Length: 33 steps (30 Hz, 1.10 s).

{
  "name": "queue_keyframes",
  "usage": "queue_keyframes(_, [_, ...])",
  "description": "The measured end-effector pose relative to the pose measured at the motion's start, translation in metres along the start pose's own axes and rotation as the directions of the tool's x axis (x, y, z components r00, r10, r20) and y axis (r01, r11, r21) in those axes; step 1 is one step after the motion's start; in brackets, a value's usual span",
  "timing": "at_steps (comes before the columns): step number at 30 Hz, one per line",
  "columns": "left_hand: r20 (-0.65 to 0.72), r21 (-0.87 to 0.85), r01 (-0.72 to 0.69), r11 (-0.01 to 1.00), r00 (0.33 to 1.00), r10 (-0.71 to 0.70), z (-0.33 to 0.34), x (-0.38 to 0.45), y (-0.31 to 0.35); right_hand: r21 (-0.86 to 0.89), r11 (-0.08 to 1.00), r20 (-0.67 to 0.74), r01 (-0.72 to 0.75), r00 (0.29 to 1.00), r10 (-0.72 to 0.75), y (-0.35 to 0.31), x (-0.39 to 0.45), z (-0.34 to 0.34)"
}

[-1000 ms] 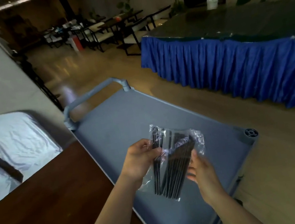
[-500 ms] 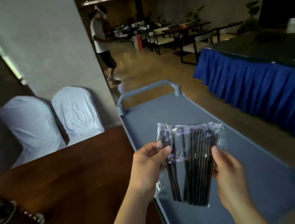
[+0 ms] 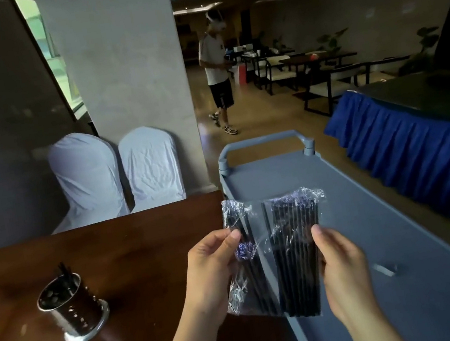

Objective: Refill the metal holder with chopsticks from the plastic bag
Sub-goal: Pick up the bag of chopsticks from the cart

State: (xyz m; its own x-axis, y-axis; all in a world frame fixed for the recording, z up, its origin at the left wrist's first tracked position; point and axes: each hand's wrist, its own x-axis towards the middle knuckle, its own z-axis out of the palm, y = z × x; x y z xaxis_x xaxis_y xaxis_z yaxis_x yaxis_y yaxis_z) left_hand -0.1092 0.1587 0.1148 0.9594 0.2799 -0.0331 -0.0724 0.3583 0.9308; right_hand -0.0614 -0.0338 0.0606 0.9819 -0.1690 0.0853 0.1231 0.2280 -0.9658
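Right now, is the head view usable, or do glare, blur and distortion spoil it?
Head view: dim room; the plastic bag glints at its crinkled top but the chopsticks read clearly; the metal holder is sharp; a blurred bright patch on the wooden table at bottom left; wide-angle bending tilts the pillar.

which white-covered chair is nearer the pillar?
The right white-covered chair, directly against the pillar; the left white-covered chair sits farther out, toward the dark wall.

- plastic bag [image 3: 279,250]: clear, crinkled, glossy film
- chopsticks [image 3: 296,259]: black, smooth
- metal holder [image 3: 72,307]: shiny, perforated steel
- tabletop [image 3: 133,269]: dark polished wood
- chair covers [image 3: 116,170]: white wrinkled cloth
- cart [image 3: 377,234]: matt grey plastic
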Motion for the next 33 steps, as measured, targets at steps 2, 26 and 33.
queue_keyframes(2, [-0.004,-0.008,-0.014,1.0,1.0,0.014,-0.025,-0.003,0.01,-0.01,1.0,0.018,-0.01,1.0,0.01,0.001,-0.012,0.023])
queue_keyframes(26, [-0.081,-0.026,-0.087,0.996,0.993,0.085,-0.274,-0.019,0.095,-0.043,0.996,0.081,-0.08,0.993,0.083,0.021,-0.139,0.26])
queue_keyframes(33, [0.055,-0.039,0.013,0.999,0.998,-0.011,-0.26,-0.019,0.079,-0.084,0.989,0.024,-0.122,0.992,0.124,0.036,-0.13,0.244])
